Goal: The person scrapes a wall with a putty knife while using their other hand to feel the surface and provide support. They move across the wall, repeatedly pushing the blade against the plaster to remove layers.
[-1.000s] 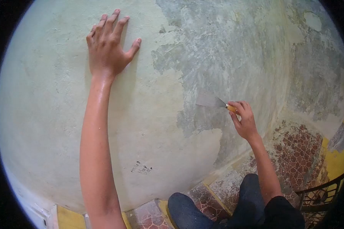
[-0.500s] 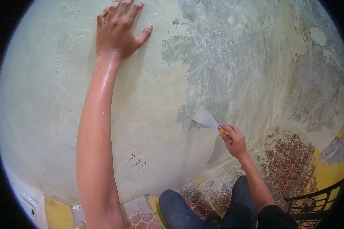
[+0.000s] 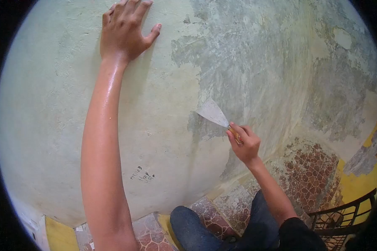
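My left hand [image 3: 125, 31] lies flat against the pale green wall [image 3: 155, 108], fingers spread and thumb out to the side. Wrapped in the fingers of my right hand [image 3: 246, 144] is the handle of a putty knife [image 3: 213, 112]. Its wide metal blade points up and left, with the edge right at the border between the remaining paint and a bare grey patch [image 3: 255, 71]. The handle is mostly covered by my fingers.
Small handwriting [image 3: 142, 175] marks the lower wall. Paint flakes litter the patterned tile floor [image 3: 310, 175] at the right. A dark metal rack [image 3: 343, 215] stands at lower right, near a yellow surface [image 3: 364, 184]. My bent knees [image 3: 192, 228] show below.
My right hand and the putty knife have moved up and left along the paint edge, the blade tilting more upward. My left hand stays on the wall; the view has shifted slightly.
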A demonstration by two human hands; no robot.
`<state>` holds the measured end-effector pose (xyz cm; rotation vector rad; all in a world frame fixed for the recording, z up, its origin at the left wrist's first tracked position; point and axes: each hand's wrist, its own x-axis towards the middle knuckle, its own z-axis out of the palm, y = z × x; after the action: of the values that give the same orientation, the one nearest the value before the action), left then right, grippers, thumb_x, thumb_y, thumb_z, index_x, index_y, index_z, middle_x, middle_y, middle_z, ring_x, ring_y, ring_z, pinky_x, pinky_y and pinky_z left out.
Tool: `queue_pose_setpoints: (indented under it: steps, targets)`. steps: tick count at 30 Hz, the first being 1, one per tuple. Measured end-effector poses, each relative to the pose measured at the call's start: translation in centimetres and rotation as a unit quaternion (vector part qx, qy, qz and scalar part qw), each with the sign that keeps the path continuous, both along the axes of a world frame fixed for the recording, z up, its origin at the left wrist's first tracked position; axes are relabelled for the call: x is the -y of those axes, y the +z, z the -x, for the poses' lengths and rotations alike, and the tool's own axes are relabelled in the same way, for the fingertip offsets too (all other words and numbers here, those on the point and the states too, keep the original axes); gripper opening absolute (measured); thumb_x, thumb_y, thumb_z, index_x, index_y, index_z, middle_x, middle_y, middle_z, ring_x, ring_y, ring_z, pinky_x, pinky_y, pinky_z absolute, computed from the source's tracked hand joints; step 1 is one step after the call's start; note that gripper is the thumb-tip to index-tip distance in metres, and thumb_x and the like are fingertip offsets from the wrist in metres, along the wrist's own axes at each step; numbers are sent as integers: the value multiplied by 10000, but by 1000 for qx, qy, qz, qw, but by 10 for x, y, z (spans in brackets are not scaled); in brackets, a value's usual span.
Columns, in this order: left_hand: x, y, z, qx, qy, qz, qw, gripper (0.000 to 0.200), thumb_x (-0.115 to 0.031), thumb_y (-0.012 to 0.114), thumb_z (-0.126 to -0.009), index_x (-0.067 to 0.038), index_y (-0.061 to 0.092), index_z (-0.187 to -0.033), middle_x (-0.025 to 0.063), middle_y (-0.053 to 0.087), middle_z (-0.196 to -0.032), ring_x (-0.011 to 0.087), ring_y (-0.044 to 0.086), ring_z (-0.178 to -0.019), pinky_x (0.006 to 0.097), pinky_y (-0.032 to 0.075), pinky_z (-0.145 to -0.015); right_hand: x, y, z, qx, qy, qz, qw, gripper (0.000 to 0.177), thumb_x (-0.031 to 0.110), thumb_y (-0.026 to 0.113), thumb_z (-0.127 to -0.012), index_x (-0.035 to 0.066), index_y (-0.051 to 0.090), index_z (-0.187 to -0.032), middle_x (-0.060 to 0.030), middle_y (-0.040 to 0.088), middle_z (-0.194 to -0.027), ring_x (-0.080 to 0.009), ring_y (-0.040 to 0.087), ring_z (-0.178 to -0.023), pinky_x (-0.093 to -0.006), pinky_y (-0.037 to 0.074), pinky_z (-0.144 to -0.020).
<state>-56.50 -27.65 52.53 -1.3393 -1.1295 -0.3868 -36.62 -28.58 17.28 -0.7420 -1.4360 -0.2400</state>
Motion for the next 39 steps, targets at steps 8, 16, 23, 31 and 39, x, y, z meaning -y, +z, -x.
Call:
queue_pose_setpoints:
  steps: [8,16,23,31,39]
  targets:
    - [-24,9,31,-127,-80,-109,983,577,-512,649,-827,-290,522,-1345,-72,458,-1473,178,448,-1330,405,372,-1073,14,-22,43,-89,1,97,991,233,153,759,-821,94,703,-1039,-85,626,-786,-224,615,-584,-321,470,-491]
    - [-2,0,5,-8,0,-27,1000,607,-404,700,-786,-97,540,-1285,107,478,-1427,296,383,-1364,506,283,-1139,28,-17,55,-126,1,123,984,226,159,747,-832,81,691,-1037,-89,625,-798,-245,633,-608,-336,481,-506]
    - [7,0,-4,12,-1,2,1000,588,-374,696,-799,-81,537,-1283,119,490,-1413,301,414,-1342,502,293,-1132,39,-23,72,-147,-8,141,979,217,167,741,-838,75,692,-1029,-90,623,-802,-256,648,-643,-340,494,-530]
    - [-2,-2,7,-13,-19,-15,1000,590,-374,695,-796,-76,535,-1280,120,485,-1413,294,403,-1348,497,297,-1132,43,-19,78,-165,-4,159,973,194,164,732,-844,71,689,-1009,-92,623,-804,-267,634,-639,-355,487,-535]
    - [-19,7,30,-120,-74,-95,986,544,-480,651,-835,-275,533,-1325,-75,486,-1443,157,475,-1295,379,410,-1032,46,-16,84,-182,-6,162,970,190,181,724,-848,76,680,-1001,-96,636,-824,-274,642,-658,-362,499,-552]
